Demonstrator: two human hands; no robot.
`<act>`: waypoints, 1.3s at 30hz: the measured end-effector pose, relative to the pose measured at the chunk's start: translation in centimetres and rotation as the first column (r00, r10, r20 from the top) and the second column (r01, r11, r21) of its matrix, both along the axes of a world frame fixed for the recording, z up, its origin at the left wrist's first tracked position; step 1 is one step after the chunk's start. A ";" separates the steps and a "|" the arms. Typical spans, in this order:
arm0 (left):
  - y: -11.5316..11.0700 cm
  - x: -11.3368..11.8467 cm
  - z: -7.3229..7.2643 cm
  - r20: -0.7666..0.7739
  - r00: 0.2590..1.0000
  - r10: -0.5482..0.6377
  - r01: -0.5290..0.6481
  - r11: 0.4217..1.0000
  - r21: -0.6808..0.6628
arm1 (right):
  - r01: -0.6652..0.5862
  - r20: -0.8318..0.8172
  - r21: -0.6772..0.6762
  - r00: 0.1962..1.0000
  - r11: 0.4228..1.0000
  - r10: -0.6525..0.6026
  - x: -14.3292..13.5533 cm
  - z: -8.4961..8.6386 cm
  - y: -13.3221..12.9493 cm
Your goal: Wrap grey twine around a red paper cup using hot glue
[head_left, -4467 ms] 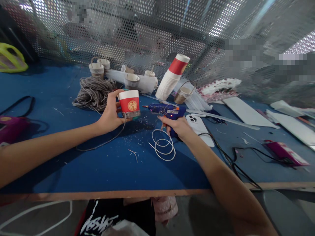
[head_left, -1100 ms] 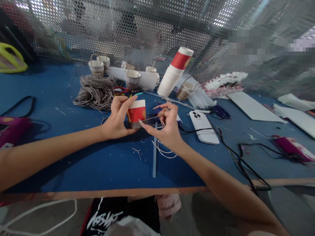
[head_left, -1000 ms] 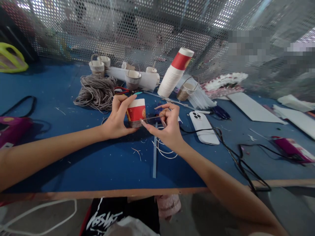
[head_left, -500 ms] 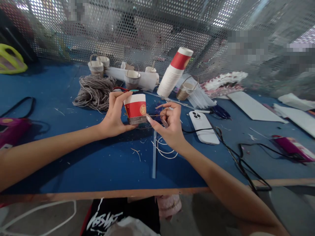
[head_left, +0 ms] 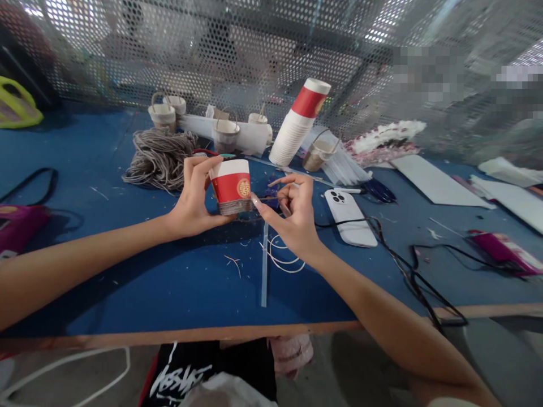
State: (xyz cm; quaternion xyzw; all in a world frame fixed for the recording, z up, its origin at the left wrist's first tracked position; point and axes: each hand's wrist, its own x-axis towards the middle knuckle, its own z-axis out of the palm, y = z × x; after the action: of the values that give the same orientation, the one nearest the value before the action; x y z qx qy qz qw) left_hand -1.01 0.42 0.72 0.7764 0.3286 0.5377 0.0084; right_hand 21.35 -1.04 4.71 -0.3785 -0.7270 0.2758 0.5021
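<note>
Cup (head_left: pixel 231 185) in left fingers (head_left: pixel 199 175) — right fingers (head_left: pixel 282 192) prob. pinching twine.

Your left hand (head_left: pixel 193 195) holds a red paper cup (head_left: pixel 231 186) bearing a gold round emblem with the double-happiness sign 囍. Below your grip, past the table edge, the black garment (head_left: pixel 186 376) carries white brush lettering, partly cut off and not legible.

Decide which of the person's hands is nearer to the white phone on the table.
Right. The right hand hovers just left of the phone, pinching cord. The left hand is farther left, holding the red cup.
</note>
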 end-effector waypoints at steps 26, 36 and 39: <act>0.3 0.0 -0.9 0.105 0.985 -0.141 0.149 0.986 -0.071 | 0.036 0.007 0.179 0.999 0.983 -0.037 0.0 -0.3 0.0; 0.4 0.2 -0.7 0.101 0.977 -0.188 0.188 0.982 0.010 | 0.027 0.037 0.152 0.999 0.988 -0.033 0.2 -0.3 -0.2; 0.4 0.2 -0.4 0.089 0.981 -0.172 0.169 0.985 0.039 | 0.037 0.050 0.166 0.998 0.985 -0.046 0.2 -0.4 -0.1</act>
State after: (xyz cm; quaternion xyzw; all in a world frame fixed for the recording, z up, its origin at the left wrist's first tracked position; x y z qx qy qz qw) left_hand -0.81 0.77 0.28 0.7762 0.2517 0.5752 0.0577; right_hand 21.59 -1.19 4.33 -0.3578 -0.7524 0.1939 0.5179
